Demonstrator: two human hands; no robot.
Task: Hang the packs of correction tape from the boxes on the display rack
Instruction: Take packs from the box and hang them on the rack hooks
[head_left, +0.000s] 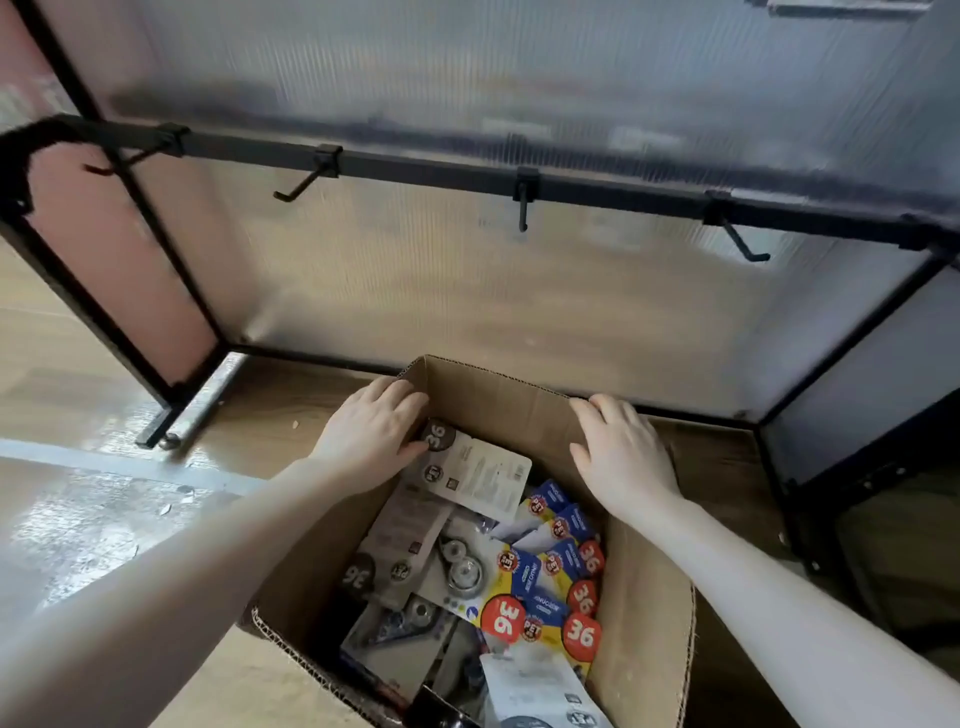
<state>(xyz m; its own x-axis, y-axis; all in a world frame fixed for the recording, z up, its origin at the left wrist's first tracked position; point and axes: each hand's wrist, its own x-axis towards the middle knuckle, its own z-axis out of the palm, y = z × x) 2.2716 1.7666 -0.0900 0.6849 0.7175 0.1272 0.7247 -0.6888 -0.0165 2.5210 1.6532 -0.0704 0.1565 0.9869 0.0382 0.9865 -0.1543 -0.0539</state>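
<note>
On the wooden floor (270, 410), before the display rack (415, 171): one open cardboard box (644, 597), flaps up, filled with loose packs of correction tape (545, 582).

Left hand (371, 434): at the box's far left corner, fingers bent over the rim, thumb lying inside against the topmost pack (475, 467), a grey card turned back-side up and marked "36". Grips the cardboard edge; whether it also pinches that pack cannot be told.

Right hand (621, 452): on the box's far right wall, fingers fairly straight and close together, fingertips hooked over the top edge, palm flat on the cardboard. Holds no pack.

Packs: heaped in the box between and below both hands; blue-and-yellow fronts with red "36" discs toward the right, grey card backs toward the left.

Rack: black crossbar with four bare hooks (522, 208), translucent ribbed panel behind, beyond the box.
</note>
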